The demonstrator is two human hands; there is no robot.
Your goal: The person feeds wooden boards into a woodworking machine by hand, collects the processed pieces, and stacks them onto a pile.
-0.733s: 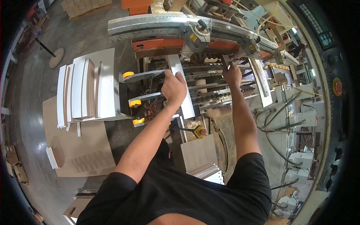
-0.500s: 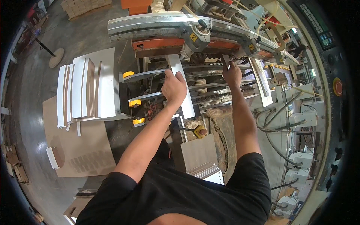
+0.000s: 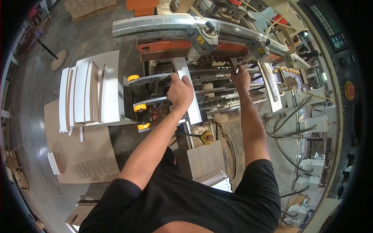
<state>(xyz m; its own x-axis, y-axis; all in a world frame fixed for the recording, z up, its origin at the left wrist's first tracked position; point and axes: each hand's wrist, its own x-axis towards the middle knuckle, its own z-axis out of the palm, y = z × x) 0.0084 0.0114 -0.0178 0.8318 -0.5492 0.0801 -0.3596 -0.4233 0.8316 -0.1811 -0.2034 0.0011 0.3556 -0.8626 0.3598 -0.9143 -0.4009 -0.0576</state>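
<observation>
Okay, on our side of the silver beam (image 3: 163, 29): left hand (image 3: 181, 92) curled at the white strip (image 3: 194, 114), grip we can't tell; right hand (image 3: 241, 79) clamped on a dark bar (image 3: 234, 62).

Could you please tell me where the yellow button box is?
In the head view, the yellow button box is slightly right of centre, just below the white strip at the left hand and above the panel stack.

- Left hand (image 3: 180, 93) curled at a white strip (image 3: 194, 112)
- Right hand (image 3: 241, 79) at a dark bar (image 3: 234, 64)
- White boards (image 3: 80, 95) left of three yellow wheels (image 3: 140, 108)
- Button box (image 3: 207, 137) near the strip's lower end
</observation>
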